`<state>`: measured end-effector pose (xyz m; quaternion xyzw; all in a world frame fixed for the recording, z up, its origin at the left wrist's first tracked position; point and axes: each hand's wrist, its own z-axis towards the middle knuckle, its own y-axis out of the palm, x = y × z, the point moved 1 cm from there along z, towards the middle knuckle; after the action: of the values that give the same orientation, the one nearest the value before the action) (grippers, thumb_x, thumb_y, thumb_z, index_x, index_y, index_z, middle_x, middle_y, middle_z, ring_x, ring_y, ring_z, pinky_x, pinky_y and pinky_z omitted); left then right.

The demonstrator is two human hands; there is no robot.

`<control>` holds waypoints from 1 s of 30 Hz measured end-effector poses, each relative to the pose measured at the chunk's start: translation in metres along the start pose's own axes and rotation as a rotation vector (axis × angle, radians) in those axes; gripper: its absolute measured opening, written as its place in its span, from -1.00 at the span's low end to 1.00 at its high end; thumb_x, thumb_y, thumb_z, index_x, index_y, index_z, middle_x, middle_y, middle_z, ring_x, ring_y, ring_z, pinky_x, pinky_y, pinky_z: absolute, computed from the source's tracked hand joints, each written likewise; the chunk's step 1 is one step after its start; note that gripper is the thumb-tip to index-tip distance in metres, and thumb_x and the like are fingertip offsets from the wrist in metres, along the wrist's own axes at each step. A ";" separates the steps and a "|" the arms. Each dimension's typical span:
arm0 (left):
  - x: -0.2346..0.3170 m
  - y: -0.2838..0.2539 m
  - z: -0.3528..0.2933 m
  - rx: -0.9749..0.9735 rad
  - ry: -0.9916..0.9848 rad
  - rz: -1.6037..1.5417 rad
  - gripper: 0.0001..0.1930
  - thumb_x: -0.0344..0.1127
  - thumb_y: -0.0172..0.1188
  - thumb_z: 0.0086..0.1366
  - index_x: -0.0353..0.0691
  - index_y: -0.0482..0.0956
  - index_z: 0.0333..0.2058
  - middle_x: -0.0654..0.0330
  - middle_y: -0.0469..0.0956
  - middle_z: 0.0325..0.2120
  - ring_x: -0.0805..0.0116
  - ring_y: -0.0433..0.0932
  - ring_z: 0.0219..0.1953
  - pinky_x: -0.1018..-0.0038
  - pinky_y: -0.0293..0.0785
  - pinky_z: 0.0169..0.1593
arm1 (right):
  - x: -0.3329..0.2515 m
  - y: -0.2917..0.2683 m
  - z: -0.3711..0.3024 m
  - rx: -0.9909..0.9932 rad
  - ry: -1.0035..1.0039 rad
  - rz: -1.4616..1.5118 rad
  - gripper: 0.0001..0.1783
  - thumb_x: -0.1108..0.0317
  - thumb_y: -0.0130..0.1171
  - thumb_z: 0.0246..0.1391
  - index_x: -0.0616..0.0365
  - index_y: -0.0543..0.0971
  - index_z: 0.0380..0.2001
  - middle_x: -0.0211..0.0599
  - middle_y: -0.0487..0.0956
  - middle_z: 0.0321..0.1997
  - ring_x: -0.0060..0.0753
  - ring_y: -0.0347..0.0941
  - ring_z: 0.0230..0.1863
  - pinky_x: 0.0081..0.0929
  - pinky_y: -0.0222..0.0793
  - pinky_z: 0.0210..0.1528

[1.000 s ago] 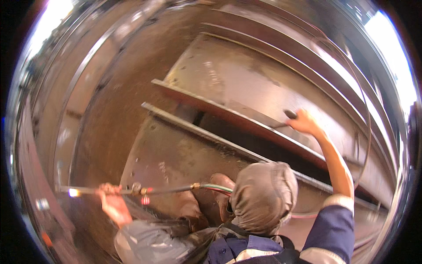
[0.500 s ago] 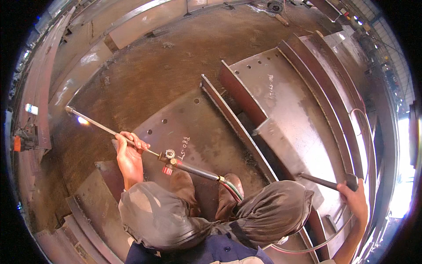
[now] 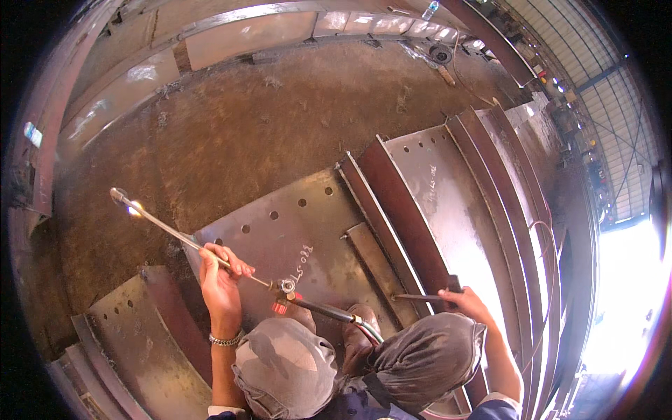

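My left hand (image 3: 222, 283), a chain bracelet on its wrist, is closed around the long metal tube of a gas torch (image 3: 168, 229). The torch head points to the far left, with a bright spot beside it; whether this is flame or glare, I cannot tell. Red valve knobs (image 3: 281, 306) and a dark handle lead back to hoses (image 3: 369, 332) between my knees. My right hand (image 3: 465, 302) grips a hammer (image 3: 420, 298) close to its dark block head, its shaft pointing left. Near the shaft's end, a brown steel bar (image 3: 378, 269) lies on the holed steel plate (image 3: 269, 245).
Upright flanges (image 3: 413, 203) of several steel beams stand to the right, with a thin hose over them. More beams (image 3: 129, 315) lie at lower left. Brown floor (image 3: 231, 126) stretches ahead toward long steel members (image 3: 252, 38). A bottle (image 3: 430, 10) stands far off.
The view has shifted. My right hand has brought the hammer left, closer to my knee and the flange. The brown bar now shows on the plate where bare steel showed before. My left hand keeps the torch.
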<state>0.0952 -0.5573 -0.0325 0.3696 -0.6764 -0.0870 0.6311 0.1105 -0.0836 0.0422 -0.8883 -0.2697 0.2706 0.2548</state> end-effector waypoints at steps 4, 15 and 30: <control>-0.005 -0.006 0.009 0.026 -0.024 -0.011 -0.63 0.05 -0.28 0.59 -0.10 0.25 -0.28 0.30 0.24 -0.55 0.41 0.33 -0.50 0.34 0.43 -0.21 | 0.017 0.035 -0.006 0.246 -0.167 0.106 -0.55 -0.02 0.34 0.12 0.23 0.63 -0.40 -0.33 0.56 -0.54 -0.36 0.49 -0.45 -0.34 0.36 -0.39; -0.019 0.024 0.022 0.052 -0.063 0.078 -0.62 0.07 -0.29 0.59 -0.09 0.24 -0.28 0.31 0.22 -0.53 0.44 0.31 -0.50 0.39 0.39 -0.23 | 0.002 0.041 -0.013 0.333 -0.585 0.041 -0.70 0.17 0.28 0.21 0.21 0.56 -0.23 -0.18 0.68 -0.32 -0.18 0.66 -0.28 -0.33 0.52 -0.16; -0.018 0.029 0.009 0.048 -0.044 0.079 -0.63 0.05 -0.23 0.58 -0.10 0.30 -0.29 0.30 0.26 -0.54 0.40 0.34 -0.49 0.35 0.41 -0.20 | -0.231 0.054 0.138 0.386 -0.959 -0.038 -0.66 0.25 0.24 0.16 0.38 0.44 -0.35 0.26 0.57 -0.41 0.34 0.55 -0.26 0.06 0.43 -0.22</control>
<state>0.0746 -0.5293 -0.0316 0.3557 -0.7059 -0.0540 0.6101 -0.1202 -0.2227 -0.0104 -0.5963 -0.3174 0.6874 0.2667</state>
